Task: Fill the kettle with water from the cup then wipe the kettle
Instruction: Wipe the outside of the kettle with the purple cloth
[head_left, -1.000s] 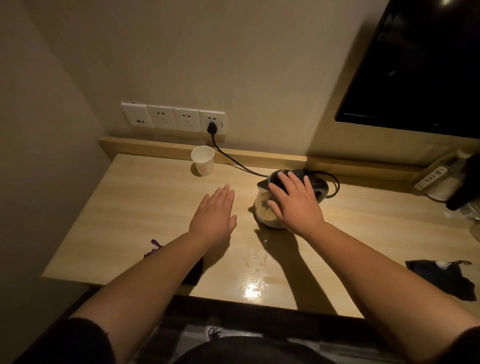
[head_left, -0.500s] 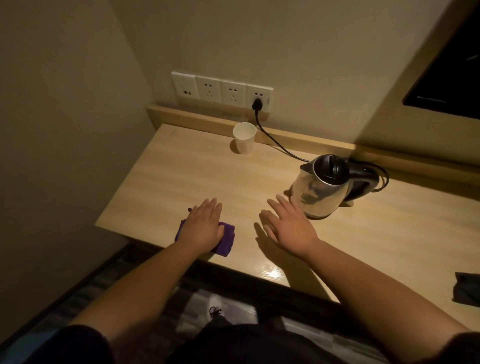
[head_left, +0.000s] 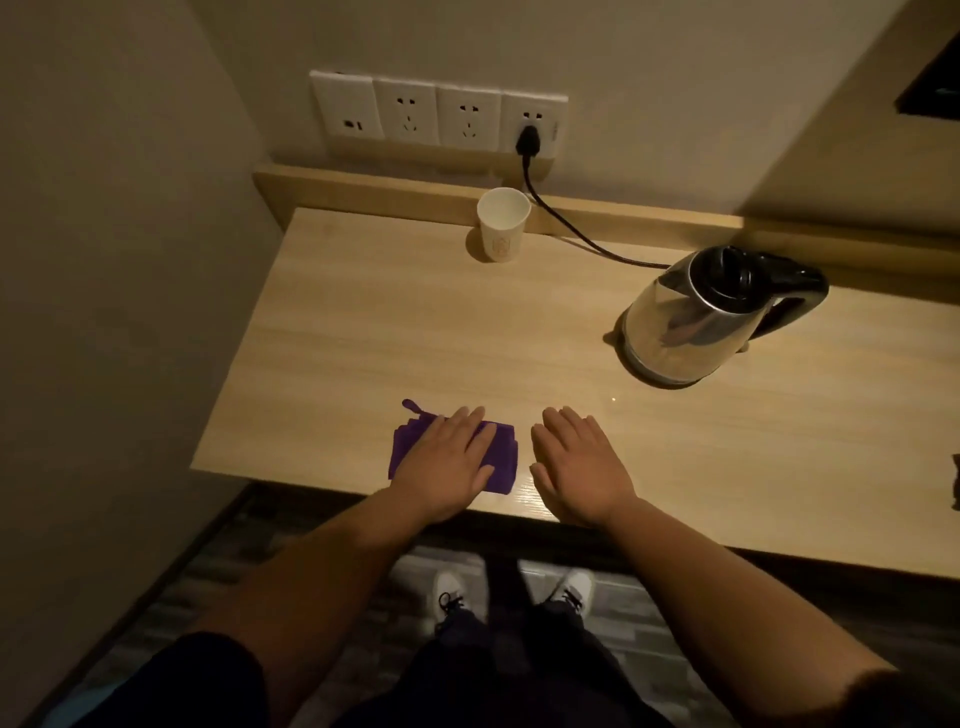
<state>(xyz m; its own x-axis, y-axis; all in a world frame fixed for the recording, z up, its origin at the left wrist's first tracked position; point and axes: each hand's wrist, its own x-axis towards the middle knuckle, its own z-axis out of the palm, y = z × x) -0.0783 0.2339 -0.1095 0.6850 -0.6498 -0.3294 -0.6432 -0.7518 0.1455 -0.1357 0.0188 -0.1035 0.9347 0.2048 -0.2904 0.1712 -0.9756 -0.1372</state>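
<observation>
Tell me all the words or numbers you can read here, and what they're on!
No text here can be read.
White paper cup: a faint orange-brown print on its side, too blurred to tell whether it is letters or a picture.
White wall socket panels: only plug holes and a small dark mark, no readable label.
Shiny steel kettle with black lid: no visible lettering.
Purple folded cloth under the left hand: no print.

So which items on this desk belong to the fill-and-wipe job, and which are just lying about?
Job:
kettle, lid shut
paper cup, upright by the back ledge
purple cloth, flat under the left hand
right hand, flat on the desk, holding nothing

Lying about:
socket strip
plug
dark object at the right edge, unclear what
</observation>
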